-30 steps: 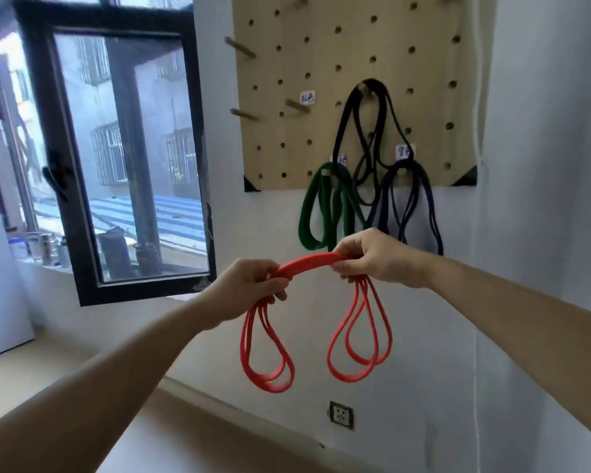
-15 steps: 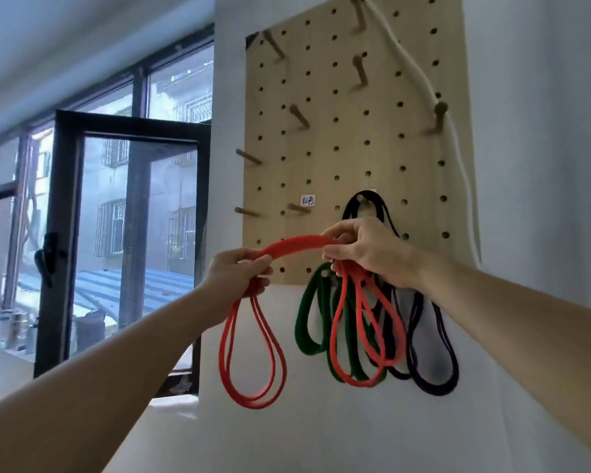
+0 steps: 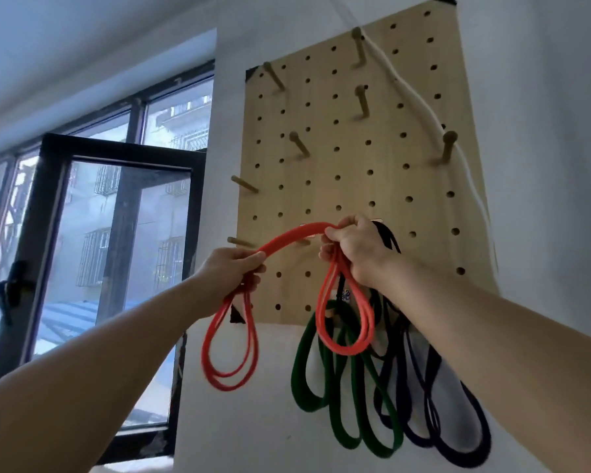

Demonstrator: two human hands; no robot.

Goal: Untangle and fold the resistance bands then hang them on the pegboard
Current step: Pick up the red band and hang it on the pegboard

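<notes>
A folded red resistance band (image 3: 289, 238) arches between my two hands in front of the wooden pegboard (image 3: 406, 172). My left hand (image 3: 231, 271) grips its left end, with loops hanging below it. My right hand (image 3: 359, 249) grips the right end higher up, close to the board's lower pegs, with more red loops dangling under it. A green band (image 3: 342, 414) hangs from the board's bottom edge. A dark purple band (image 3: 458, 435) hangs to its right, and a black band (image 3: 388, 235) shows behind my right hand.
Several bare wooden pegs stick out of the board, such as one peg (image 3: 299, 145) mid-left and another peg (image 3: 243, 184) at the left edge. A white cord (image 3: 420, 107) runs down the board's right side. An open black-framed window (image 3: 116, 254) stands at left.
Both hands have lifted the red band up toward the pegboard's lower pegs. My view has tilted upward, so more of the board's top shows.
</notes>
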